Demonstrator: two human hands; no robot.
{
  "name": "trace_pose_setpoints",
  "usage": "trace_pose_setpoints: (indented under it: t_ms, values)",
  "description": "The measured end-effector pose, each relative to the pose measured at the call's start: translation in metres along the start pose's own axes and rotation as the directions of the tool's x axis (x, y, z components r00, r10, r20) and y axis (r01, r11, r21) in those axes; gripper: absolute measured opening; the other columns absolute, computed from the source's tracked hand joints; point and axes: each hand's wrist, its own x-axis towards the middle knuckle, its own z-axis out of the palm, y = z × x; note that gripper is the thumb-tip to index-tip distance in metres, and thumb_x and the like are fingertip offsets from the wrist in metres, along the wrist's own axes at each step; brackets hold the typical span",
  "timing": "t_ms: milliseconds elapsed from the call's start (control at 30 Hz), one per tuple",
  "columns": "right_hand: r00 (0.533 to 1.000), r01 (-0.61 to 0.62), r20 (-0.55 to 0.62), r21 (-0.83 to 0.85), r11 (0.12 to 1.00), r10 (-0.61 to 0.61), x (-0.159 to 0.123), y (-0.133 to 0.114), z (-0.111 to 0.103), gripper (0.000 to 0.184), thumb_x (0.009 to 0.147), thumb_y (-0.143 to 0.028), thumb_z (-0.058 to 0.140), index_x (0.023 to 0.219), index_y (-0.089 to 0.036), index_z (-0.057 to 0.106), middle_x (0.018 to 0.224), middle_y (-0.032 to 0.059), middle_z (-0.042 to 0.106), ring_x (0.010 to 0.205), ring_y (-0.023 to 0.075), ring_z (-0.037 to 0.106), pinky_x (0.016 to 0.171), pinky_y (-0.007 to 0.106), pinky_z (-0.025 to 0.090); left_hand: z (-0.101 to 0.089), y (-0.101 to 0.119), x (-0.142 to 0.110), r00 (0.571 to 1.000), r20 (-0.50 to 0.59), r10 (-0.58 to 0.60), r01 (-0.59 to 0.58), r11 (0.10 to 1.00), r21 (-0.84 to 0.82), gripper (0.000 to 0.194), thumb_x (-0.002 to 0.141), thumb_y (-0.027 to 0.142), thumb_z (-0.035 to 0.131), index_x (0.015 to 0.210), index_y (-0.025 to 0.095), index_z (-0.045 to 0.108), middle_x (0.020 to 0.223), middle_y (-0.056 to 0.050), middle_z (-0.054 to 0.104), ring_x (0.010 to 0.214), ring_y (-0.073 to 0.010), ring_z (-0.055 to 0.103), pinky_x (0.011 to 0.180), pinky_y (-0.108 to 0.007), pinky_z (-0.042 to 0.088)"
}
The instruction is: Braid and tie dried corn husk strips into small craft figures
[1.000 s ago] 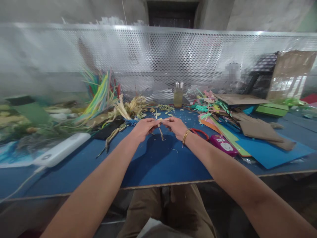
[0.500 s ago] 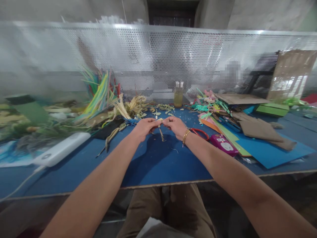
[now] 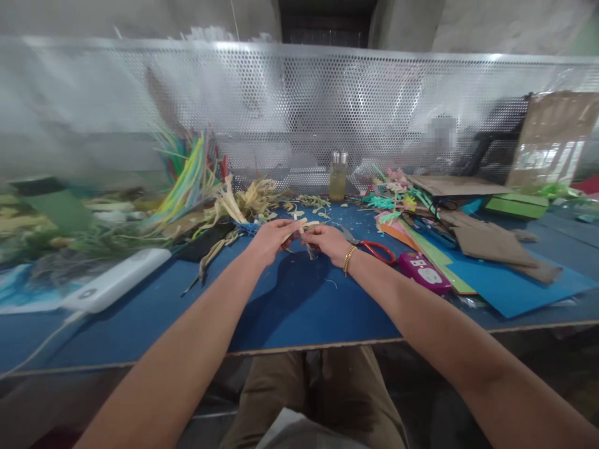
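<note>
Both hands meet over the middle of the blue table, pinching a pale strip of dried husk (image 3: 309, 251) between them. My left hand (image 3: 274, 241) is closed on the strip, its thumb on top. Opposite it, my right hand (image 3: 330, 242) grips the same strip with thumb and forefinger; a gold bracelet (image 3: 349, 259) circles that wrist. A short end dangles below the fingers, and pale ends stick out above. Red-handled scissors (image 3: 378, 251) lie just right of my right wrist. Beyond the left hand sits a heap of dried husks (image 3: 255, 199).
A white power bank with a cable (image 3: 119, 280) lies at left near colourful strips (image 3: 189, 174). A glass bottle (image 3: 337, 178) stands at the back before a perforated metal panel (image 3: 318, 93). On the right are a purple case (image 3: 423, 272), blue paper (image 3: 510, 287) and cardboard (image 3: 496, 243).
My right hand has shifted slightly left, closer to my left hand. The husk strip now lies differently between the fingers, with more of it showing above them.
</note>
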Motion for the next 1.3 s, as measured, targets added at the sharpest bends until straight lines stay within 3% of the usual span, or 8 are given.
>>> trace_pose_setpoints:
  t_ms: [233, 400, 633, 900, 1100, 1300]
  values:
    - [0.997, -0.046, -0.066, 0.049, 0.998, 0.049, 0.0018, -0.0050, -0.0045, 0.020, 0.065, -0.028, 0.074, 0.072, -0.016, 0.059, 0.065, -0.0003, 0.062, 0.053, 0.0063, 0.046, 0.050, 0.021, 0.034, -0.0028, 0.0032, -0.0011, 1.000, 0.005, -0.014, 0.013, 0.994, 0.104, 0.034, 0.053, 0.042, 0.080, 0.067, 0.016, 0.064, 0.071, -0.003, 0.063, 0.055, -0.0094, 0.052, 0.044, -0.020, 0.028]
    - [0.997, -0.054, -0.058, 0.052, 0.997, 0.057, -0.0010, -0.0087, -0.0012, 0.017, 0.067, -0.024, 0.071, 0.075, -0.015, 0.059, 0.064, -0.0010, 0.061, 0.052, 0.0057, 0.045, 0.050, 0.020, 0.033, -0.0046, 0.0015, 0.0015, 0.999, -0.023, 0.030, -0.027, 0.991, 0.133, 0.028, 0.057, 0.038, 0.078, 0.059, 0.016, 0.061, 0.061, -0.002, 0.058, 0.051, -0.0096, 0.047, 0.045, -0.022, 0.028]
    - [0.997, -0.004, -0.070, 0.052, 0.999, 0.008, -0.0014, -0.0061, -0.0014, 0.023, 0.064, -0.031, 0.073, 0.073, -0.017, 0.057, 0.065, -0.0012, 0.060, 0.054, 0.0070, 0.046, 0.053, 0.022, 0.036, -0.0005, 0.0044, -0.0030, 1.000, 0.006, -0.007, 0.007, 0.999, 0.045, 0.037, 0.055, 0.044, 0.079, 0.080, 0.019, 0.069, 0.082, -0.004, 0.069, 0.069, -0.0139, 0.060, 0.058, -0.023, 0.041]
    - [0.999, 0.041, -0.005, -0.014, 0.999, -0.041, -0.0013, -0.0008, -0.0001, 0.022, 0.065, -0.032, 0.071, 0.069, -0.017, 0.056, 0.064, -0.0019, 0.060, 0.055, 0.0075, 0.046, 0.054, 0.023, 0.036, -0.0003, -0.0011, 0.0003, 0.999, -0.016, 0.050, -0.049, 0.998, 0.026, 0.029, 0.055, 0.037, 0.079, 0.073, 0.017, 0.068, 0.066, -0.001, 0.063, 0.066, -0.0146, 0.059, 0.056, -0.024, 0.039]
    - [0.999, 0.007, -0.042, -0.020, 1.000, -0.007, -0.0018, -0.0030, 0.0010, 0.017, 0.068, -0.028, 0.068, 0.071, -0.017, 0.056, 0.064, -0.0019, 0.061, 0.056, 0.0077, 0.049, 0.056, 0.023, 0.036, -0.0002, 0.0027, -0.0010, 0.998, -0.046, 0.037, -0.040, 0.997, -0.060, 0.028, 0.058, 0.035, 0.077, 0.076, 0.017, 0.067, 0.069, -0.001, 0.064, 0.061, -0.0121, 0.057, 0.052, -0.022, 0.038]
    - [0.999, 0.010, -0.040, -0.008, 1.000, -0.010, -0.0011, -0.0013, 0.0003, 0.020, 0.065, -0.030, 0.071, 0.069, -0.018, 0.056, 0.064, -0.0015, 0.061, 0.055, 0.0076, 0.048, 0.052, 0.022, 0.035, 0.0013, 0.0071, -0.0039, 0.997, -0.051, 0.058, -0.065, 0.987, -0.149, 0.027, 0.060, 0.031, 0.076, 0.081, 0.016, 0.069, 0.075, -0.003, 0.068, 0.066, -0.0145, 0.060, 0.059, -0.025, 0.045]
